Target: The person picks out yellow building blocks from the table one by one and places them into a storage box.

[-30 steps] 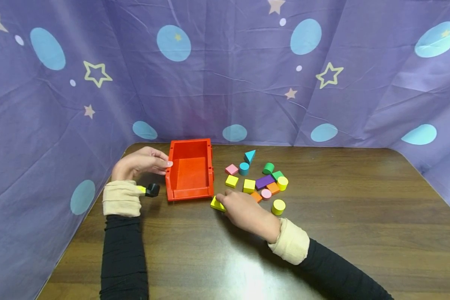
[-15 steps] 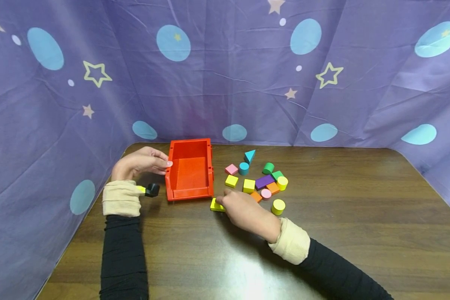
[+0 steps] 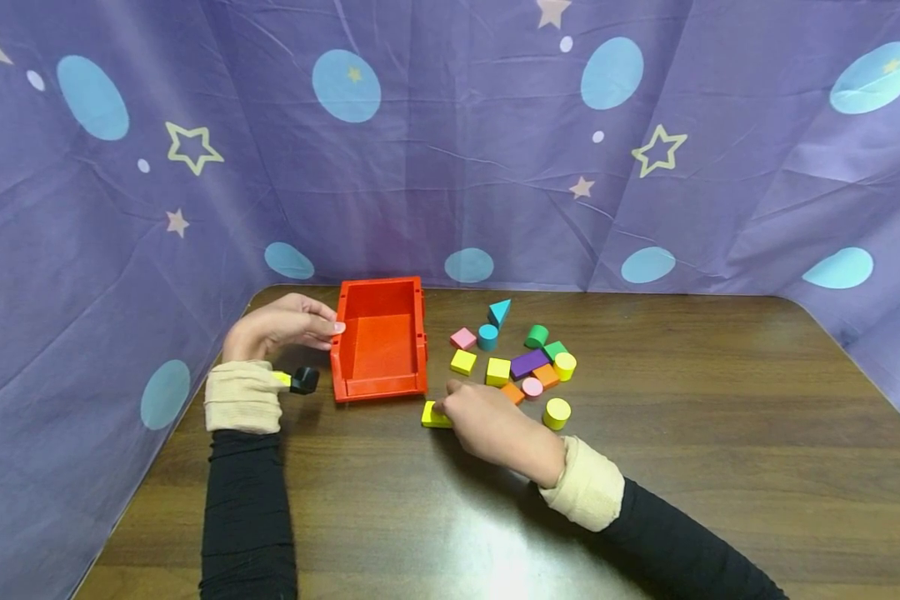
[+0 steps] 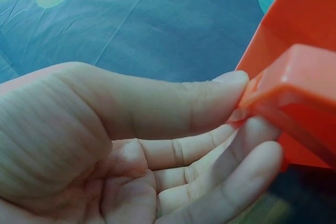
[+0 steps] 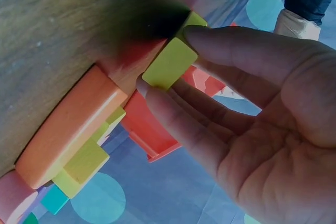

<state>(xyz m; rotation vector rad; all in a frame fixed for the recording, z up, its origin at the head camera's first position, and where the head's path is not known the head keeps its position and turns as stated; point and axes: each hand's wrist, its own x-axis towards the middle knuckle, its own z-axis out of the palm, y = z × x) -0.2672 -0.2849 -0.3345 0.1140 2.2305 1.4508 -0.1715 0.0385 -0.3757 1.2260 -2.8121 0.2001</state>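
My left hand point(image 3: 279, 327) pinches the left rim of an open red plastic bin point(image 3: 381, 346), thumb on top and fingertips below, as the left wrist view shows. Nothing lies inside the bin. Just off its front right corner, my right hand point(image 3: 498, 429) holds a yellow block point(image 3: 436, 415) low at the tabletop. From the right wrist view, thumb and forefinger pinch opposite ends of this yellow block point(image 5: 170, 64). Another bit of yellow point(image 5: 195, 19) shows past the thumb; whether it belongs to the same block I cannot tell.
Several toy blocks lie right of the bin, among them a purple block point(image 3: 528, 364), a blue triangle point(image 3: 499, 312), a pink block point(image 3: 463, 338) and a yellow cylinder point(image 3: 557, 414). A patterned curtain point(image 3: 525, 167) hangs behind the wooden table point(image 3: 720, 400).
The yellow block under my right hand has turned slightly and slid a little toward me. My left hand and the bin stay where they were.
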